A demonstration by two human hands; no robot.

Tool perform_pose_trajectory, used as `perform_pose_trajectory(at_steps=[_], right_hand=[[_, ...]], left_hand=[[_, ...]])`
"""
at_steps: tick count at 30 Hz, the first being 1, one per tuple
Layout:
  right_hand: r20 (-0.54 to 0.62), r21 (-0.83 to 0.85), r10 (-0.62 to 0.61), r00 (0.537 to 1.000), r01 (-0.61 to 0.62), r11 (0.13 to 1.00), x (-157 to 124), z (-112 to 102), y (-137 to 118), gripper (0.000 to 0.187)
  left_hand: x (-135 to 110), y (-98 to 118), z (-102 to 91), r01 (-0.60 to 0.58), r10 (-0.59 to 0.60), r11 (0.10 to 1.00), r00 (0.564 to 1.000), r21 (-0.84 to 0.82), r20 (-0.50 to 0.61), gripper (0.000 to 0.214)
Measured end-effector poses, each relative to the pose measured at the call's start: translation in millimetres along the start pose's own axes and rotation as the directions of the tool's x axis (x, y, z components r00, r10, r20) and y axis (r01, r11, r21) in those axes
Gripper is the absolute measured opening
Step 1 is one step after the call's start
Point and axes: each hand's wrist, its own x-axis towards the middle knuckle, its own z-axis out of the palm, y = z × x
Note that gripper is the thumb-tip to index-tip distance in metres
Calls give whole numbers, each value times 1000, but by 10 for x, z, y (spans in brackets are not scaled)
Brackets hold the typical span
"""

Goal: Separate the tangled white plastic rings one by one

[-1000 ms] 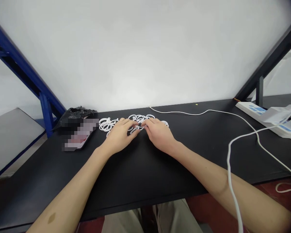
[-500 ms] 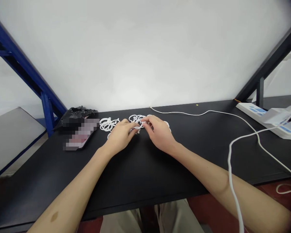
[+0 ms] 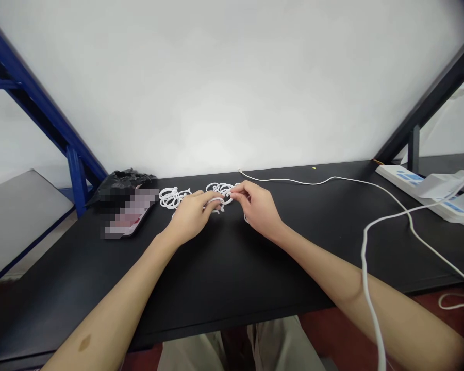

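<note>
Several white plastic rings (image 3: 174, 197) lie in a loose pile on the black table (image 3: 224, 268), near its far edge. My left hand (image 3: 191, 216) rests on the pile with its fingers curled and pinched on one white ring. My right hand (image 3: 257, 208) is raised a little beside it, thumb and forefinger pinched on another white ring at the middle of the pile. The two hands almost touch at the fingertips. Part of the pile is hidden under both hands.
A phone (image 3: 127, 216) and a crumpled black bag (image 3: 126, 180) lie left of the rings. A white cable (image 3: 367, 226) runs across the right half of the table and over its front edge. A white power strip (image 3: 413, 180) and papers sit at far right. A blue frame (image 3: 62, 144) stands left.
My right hand has lifted off the table and drawn back slightly, now pinching a ring. My left hand has shifted a little toward the middle of the pile.
</note>
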Motion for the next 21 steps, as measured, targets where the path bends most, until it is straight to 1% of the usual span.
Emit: perform_pose_trajectory(at_steps=[3,6,9,13,15,17,21], right_hand=[[12,3,20,1000,-20,1000,5,-4,19,9],[23,21,18,1000,-19,1000,7,1,18,10],[32,34,13,999,-14,999,10,5,1,9],[69,-12,39,997,-38,999,6,4,-26,8],[83,-23,41,996,-39,999,6,-2,-30,10],[87,-19,28,996,-26,999,11,-12,-23,11],[32,2,27,999,-27,1000,29,-27,5,11]], left_hand=[[6,27,-32,23,-25,998,999,-54,-46,29],[7,49,-41,81,-90,991,992,-102,-86,29],[9,63,-50,134,-156,977,980,-168,-123,30],[20,65,-84,181,-230,949,958,-260,-172,26],[26,61,-98,207,-254,946,952,-251,-170,26],[28,58,-103,222,-257,950,956,-218,-144,26],[23,58,-90,215,-229,961,971,-173,-67,25]])
